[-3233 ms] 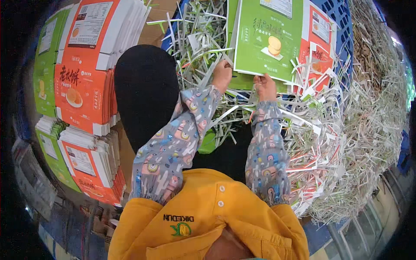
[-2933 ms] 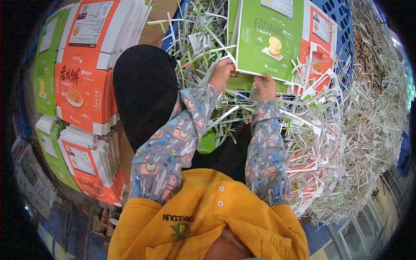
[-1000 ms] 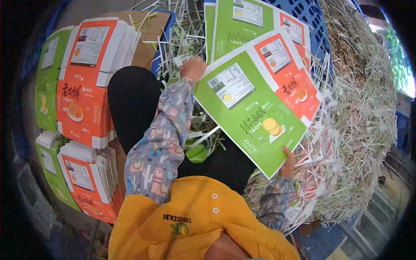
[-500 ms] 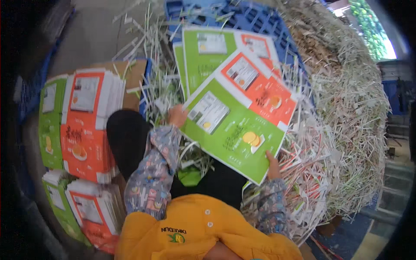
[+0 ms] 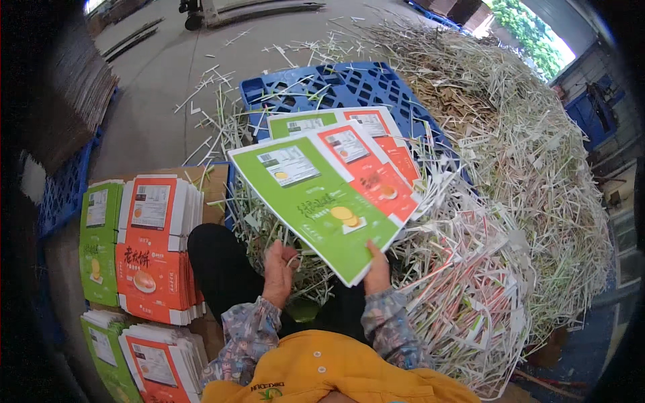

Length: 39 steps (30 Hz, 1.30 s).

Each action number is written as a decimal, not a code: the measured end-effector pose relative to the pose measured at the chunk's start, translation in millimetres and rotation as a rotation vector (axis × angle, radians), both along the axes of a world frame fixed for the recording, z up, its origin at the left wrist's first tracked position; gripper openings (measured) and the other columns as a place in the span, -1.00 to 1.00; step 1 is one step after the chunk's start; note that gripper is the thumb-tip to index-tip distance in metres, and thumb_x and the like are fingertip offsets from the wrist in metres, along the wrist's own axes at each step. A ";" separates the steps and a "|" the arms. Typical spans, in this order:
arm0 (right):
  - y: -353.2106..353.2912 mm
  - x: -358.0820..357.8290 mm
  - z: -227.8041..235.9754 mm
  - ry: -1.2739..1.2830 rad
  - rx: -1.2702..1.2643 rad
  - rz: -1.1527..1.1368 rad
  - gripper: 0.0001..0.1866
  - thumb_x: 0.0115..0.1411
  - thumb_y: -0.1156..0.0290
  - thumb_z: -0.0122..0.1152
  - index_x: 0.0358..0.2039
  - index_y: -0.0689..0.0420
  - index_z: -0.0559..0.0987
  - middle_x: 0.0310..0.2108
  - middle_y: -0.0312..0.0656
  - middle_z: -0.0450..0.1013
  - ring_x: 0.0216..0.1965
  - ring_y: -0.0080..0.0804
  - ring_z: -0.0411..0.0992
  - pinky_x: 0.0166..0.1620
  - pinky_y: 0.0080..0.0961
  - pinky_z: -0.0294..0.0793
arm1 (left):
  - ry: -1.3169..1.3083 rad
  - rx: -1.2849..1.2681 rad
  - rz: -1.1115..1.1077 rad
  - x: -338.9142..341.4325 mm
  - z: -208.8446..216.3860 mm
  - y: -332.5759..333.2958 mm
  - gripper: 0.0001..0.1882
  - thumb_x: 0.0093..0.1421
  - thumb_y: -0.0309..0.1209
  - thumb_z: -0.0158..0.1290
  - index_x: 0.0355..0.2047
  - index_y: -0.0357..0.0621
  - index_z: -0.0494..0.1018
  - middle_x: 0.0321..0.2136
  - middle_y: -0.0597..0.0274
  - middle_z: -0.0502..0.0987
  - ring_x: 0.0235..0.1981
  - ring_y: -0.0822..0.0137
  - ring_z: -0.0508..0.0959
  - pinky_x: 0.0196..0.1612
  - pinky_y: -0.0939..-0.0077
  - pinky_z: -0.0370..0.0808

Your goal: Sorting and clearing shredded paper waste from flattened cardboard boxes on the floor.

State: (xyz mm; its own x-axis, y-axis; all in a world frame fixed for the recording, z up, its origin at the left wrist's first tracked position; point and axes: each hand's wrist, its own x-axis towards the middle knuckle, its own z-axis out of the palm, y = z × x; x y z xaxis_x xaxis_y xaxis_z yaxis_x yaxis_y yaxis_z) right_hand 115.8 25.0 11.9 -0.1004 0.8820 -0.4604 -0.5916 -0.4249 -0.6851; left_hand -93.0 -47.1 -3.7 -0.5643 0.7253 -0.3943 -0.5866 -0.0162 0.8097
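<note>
My right hand grips the near corner of a printed cardboard sheet, thumb on top. The sheet has a green panel and an orange-red panel side by side. It is tilted over my lap. My left hand is apart from the sheet, below its left edge, fingers curled in. A pale strip shows at its fingertips, but I cannot tell whether it is held. More sheets of the same print lie behind on a blue pallet.
Stacks of green cartons and orange-red cartons stand at my left on brown cardboard. Shredded paper strips are heaped on the right and strewn round the pallet. Piled flat cardboard stands far left.
My left hand has let go of the sheet's left edge and dropped nearer to me. The sheet has turned and shifted left, still in my right hand. The view has tilted up.
</note>
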 end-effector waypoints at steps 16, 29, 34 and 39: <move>-33.2 -52.7 -67.9 -0.180 -0.057 0.035 -0.69 0.11 0.37 -0.05 -0.16 0.27 0.31 -0.21 -0.17 0.33 -0.25 -0.42 0.34 -0.24 -0.53 0.34 | -0.437 -0.149 -0.285 24.2 -80.2 33.4 -0.65 0.02 -0.44 0.01 -0.17 -0.31 0.29 -0.27 0.09 0.42 -0.33 0.21 0.47 -0.30 0.39 0.46; 23.3 -4.5 -54.1 -0.052 -0.108 0.041 -0.68 0.15 0.22 -0.11 -0.19 0.18 0.37 -0.25 -0.22 0.38 -0.25 -0.42 0.37 -0.23 -0.45 0.39 | -0.455 -0.109 -0.185 7.8 -63.5 22.6 -0.62 -0.04 -0.58 0.00 -0.16 -0.36 0.28 -0.26 0.05 0.42 -0.30 0.18 0.46 -0.24 0.37 0.44; 21.1 1.9 -47.0 -0.165 -0.126 0.137 -0.70 0.13 0.17 -0.09 -0.25 0.10 0.40 -0.39 -0.30 0.43 -0.40 -0.49 0.42 -0.42 -0.50 0.45 | -0.447 -0.128 -0.180 3.4 -55.2 18.4 -0.63 0.01 -0.50 -0.01 -0.14 -0.33 0.25 -0.24 0.03 0.40 -0.28 0.14 0.45 -0.24 0.33 0.45; 3.0 -1.5 -41.9 -0.053 -0.120 0.090 -0.71 0.13 0.15 -0.09 -0.27 0.07 0.41 -0.44 -0.32 0.44 -0.46 -0.50 0.42 -0.50 -0.54 0.43 | -0.470 -0.073 -0.127 6.1 -49.7 4.6 -0.63 0.03 -0.48 -0.02 -0.13 -0.32 0.24 -0.23 0.02 0.39 -0.27 0.14 0.45 -0.24 0.33 0.45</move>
